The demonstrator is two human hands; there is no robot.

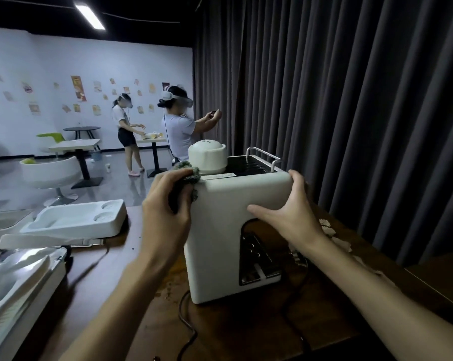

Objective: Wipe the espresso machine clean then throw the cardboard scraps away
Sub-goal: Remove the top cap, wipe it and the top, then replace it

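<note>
Two bare forearms [131, 295] reach forward over a dark wooden table [233, 334]. The left hand [165, 204] has its fingers curled round a bunched grey-green cloth [187, 171] and holds it against the upper left corner of the espresso machine [220, 230]. The right hand [290, 214] is spread flat, with its thumb on the near face and its fingers wrapped over the upper right edge.

The white, boxy machine stands upright near the middle of the table, its long axis vertical. An arched cut-out low on the near face shows chrome parts that open toward the right, so the working front seems to point right, toward the dark curtain [350, 100]. On top sit a white domed lid [207, 157] at the left and a black slatted tray fenced by a metal rail [264, 152].

Pale, torn cardboard scraps [328, 226] lie on the table just right of the machine, beyond the right wrist and partly hidden by that arm. A black power cord [185, 316] snakes across the wood in front of the machine's base. To the left lie a white foam tray [71, 222] with round recesses and, closer, plastic-wrapped packing [19, 277]. Far back, two people [178, 126] in headsets stand at small tables.
</note>
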